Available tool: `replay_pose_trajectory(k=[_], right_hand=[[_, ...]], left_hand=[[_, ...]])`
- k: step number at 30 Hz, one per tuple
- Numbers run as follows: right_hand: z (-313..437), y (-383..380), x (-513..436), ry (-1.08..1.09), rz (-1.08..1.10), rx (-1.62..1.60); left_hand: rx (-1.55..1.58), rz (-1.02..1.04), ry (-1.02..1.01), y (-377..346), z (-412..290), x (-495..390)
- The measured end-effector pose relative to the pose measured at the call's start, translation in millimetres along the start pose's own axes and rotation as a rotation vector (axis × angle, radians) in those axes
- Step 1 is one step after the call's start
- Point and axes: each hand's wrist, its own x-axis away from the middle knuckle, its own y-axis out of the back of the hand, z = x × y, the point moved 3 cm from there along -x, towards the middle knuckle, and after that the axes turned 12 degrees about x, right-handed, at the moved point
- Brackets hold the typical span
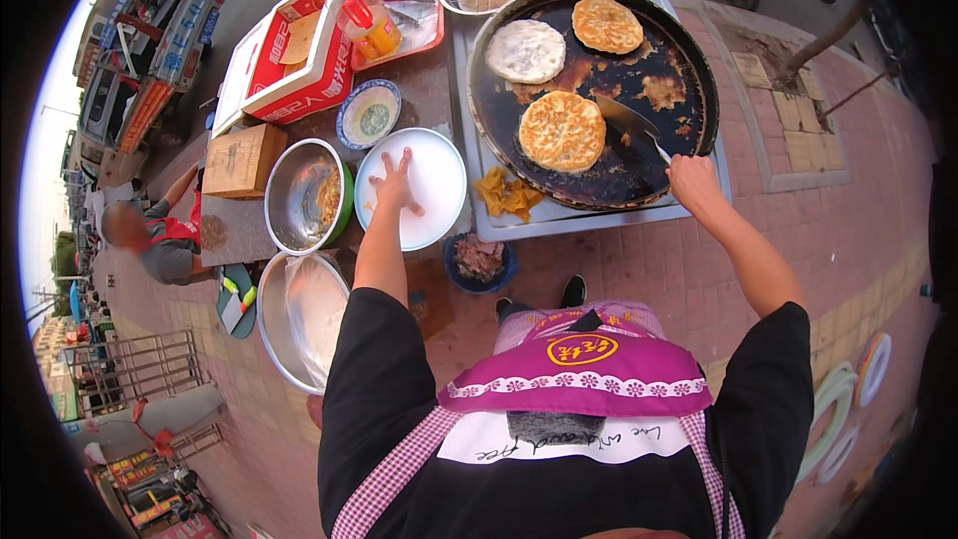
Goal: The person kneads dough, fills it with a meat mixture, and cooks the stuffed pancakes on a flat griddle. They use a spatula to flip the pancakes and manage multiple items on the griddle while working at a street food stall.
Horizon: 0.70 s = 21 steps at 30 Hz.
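Note:
My right hand (694, 181) grips the handle of a metal spatula (625, 117), whose blade lies on a large round black griddle (677, 187). Beside the blade is a browned flatbread (562, 132). Farther back on the griddle sit a pale flatbread (525, 52) and another browned flatbread (607, 25). My left hand (394, 186) is spread, fingers apart, over a round white plate (438, 202) and holds nothing. Whether its fingertips touch the plate, I cannot tell. A steel bowl (299, 198) with some filling in it stands left of the plate.
Behind the plate are a patterned bowl (368, 114), a red-and-white box (299, 52) and an oil jug (372, 22). A wooden box (243, 161) stands left. Dough under plastic fills a basin (318, 322). A blue bowl (479, 263) sits below the table edge. A person (168, 236) is nearby.

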Motion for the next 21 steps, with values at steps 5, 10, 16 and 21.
replay_pose_trajectory(k=[5, 10, 16, 21], right_hand=[[29, 3, -55, -0.031, -0.077, 0.063], [107, 54, -89, 0.11, -0.067, -0.019], [166, 49, -79, 0.262, -0.017, 0.015], [141, 40, -42, 0.34, 0.133, 0.034]], left_hand=[[-0.008, -0.023, -0.035, -3, 1, -5], [-0.04, -0.012, 0.007, -4, -5, 3], [-0.025, -0.018, 0.005, -3, -7, 2], [-0.002, -0.002, 0.008, 0, -7, 5]])
